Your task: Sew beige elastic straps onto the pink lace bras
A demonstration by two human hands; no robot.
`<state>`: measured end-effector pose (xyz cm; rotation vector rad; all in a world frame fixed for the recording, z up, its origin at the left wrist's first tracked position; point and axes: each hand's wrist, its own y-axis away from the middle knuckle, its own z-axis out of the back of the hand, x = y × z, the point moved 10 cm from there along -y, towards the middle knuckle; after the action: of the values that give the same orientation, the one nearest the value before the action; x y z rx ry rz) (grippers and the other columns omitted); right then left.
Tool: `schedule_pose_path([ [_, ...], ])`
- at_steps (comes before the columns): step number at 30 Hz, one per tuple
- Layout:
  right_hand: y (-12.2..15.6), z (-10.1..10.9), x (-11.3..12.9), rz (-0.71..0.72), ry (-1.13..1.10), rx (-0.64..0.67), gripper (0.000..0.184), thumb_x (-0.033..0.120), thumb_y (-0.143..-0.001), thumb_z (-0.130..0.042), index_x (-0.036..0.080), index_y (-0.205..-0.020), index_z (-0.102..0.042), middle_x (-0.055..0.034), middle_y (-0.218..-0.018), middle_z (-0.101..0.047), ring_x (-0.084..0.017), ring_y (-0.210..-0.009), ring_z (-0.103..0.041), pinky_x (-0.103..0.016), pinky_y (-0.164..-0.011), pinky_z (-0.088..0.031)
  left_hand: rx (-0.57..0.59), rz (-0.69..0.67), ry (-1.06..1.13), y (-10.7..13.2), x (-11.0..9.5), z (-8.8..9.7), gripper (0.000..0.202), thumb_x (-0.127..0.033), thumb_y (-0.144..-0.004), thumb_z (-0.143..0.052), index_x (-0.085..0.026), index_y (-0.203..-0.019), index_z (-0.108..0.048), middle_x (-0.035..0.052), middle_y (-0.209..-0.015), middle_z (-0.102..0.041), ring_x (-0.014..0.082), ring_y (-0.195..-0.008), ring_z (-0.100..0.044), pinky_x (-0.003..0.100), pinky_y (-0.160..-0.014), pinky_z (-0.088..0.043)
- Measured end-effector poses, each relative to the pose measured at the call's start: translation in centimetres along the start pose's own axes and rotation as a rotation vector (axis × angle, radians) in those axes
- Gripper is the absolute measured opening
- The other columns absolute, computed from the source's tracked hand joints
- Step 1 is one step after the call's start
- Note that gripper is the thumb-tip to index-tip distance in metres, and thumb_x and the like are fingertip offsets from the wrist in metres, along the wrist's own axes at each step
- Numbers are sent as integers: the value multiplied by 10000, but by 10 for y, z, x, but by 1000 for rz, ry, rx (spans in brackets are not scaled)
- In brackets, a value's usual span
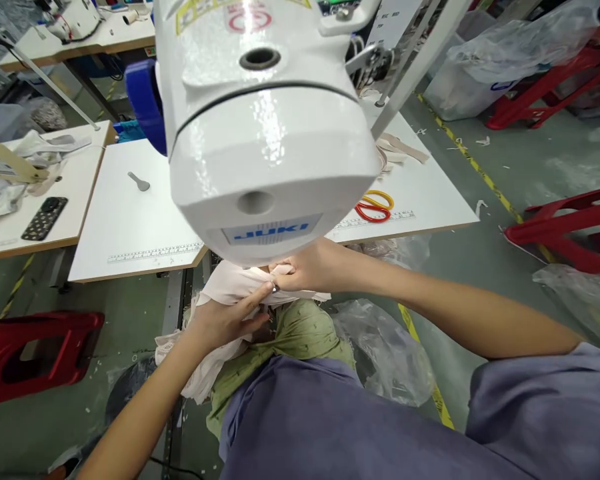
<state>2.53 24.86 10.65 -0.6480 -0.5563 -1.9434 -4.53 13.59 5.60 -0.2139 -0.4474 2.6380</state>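
A white sewing machine head [275, 147] fills the upper middle and hides its needle area. Just below its front edge, my left hand [230, 320] holds pale pink fabric [229, 283], with the thumb and fingers closed on it. My right hand [300, 267] pinches the same fabric close by, its fingertips partly covered by the machine. Both hands nearly meet at the cloth. The rest of the fabric hangs down to the left over my lap, beside green cloth [305, 327].
Red-and-yellow scissors [375, 207] lie on the white table [430, 193] right of the machine, near fabric strips [400, 148]. A small grey tool [139, 181] lies to the left. A phone [45, 218] rests on the neighbouring table. Red stools [570, 230] and plastic bags [385, 353] stand around.
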Motion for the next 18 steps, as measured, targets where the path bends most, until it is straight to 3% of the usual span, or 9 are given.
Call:
schedule_pose_path([
  [2, 2, 1, 1, 11, -5, -8, 185, 181, -807, -527, 169, -631, -581, 4, -564, -527, -124, -602, -433, -273, -598, -278, 34, -4, -14, 0, 5, -5, 741, -373, -878, -648, -335, -1533, -304, -10, -798, -743, 170, -597, -658, 250, -511, -483],
  [4, 5, 0, 1, 32, -5, -29, 189, 189, -840, -528, 172, -673, -616, -11, -611, -571, -142, -629, -484, -275, -616, -320, 48, 27, -6, -3, 9, -4, 726, -371, -879, -644, -354, -1524, -312, 3, -841, -747, 185, -636, -673, 254, -503, -478],
  [7, 15, 0, -1, 114, 26, -182, 156, 254, -896, -553, 191, -919, -694, -69, -886, -681, -208, -831, -602, -308, -728, -434, 54, 74, 90, -8, 6, 3, 717, -335, -875, -642, -321, -1518, -325, 68, -1110, -738, 239, -907, -714, 313, -708, -572],
  [10, 32, 2, -8, 182, 78, -434, 214, 305, -926, -576, 230, -1089, -690, -111, -1167, -663, -267, -1106, -590, -409, -920, -458, 72, 142, 178, -13, 2, 7, 668, -300, -884, -622, -281, -1499, -362, 101, -1223, -698, 267, -1072, -678, 356, -862, -572],
  [13, 38, 0, -17, 195, 24, -528, 167, 274, -943, -567, 243, -974, -727, -83, -1101, -695, -244, -1099, -613, -418, -965, -451, 81, 206, 196, -16, -1, 10, 618, -294, -899, -601, -272, -1481, -392, 107, -1243, -690, 273, -1075, -679, 357, -848, -580],
  [18, 29, 2, -19, 152, -62, -469, 154, 262, -921, -598, 221, -899, -744, -54, -973, -726, -209, -991, -655, -380, -938, -468, 89, 235, 226, -21, -4, 9, 606, -247, -909, -573, -249, -1485, -384, 104, -1247, -695, 253, -1066, -685, 348, -881, -569],
])
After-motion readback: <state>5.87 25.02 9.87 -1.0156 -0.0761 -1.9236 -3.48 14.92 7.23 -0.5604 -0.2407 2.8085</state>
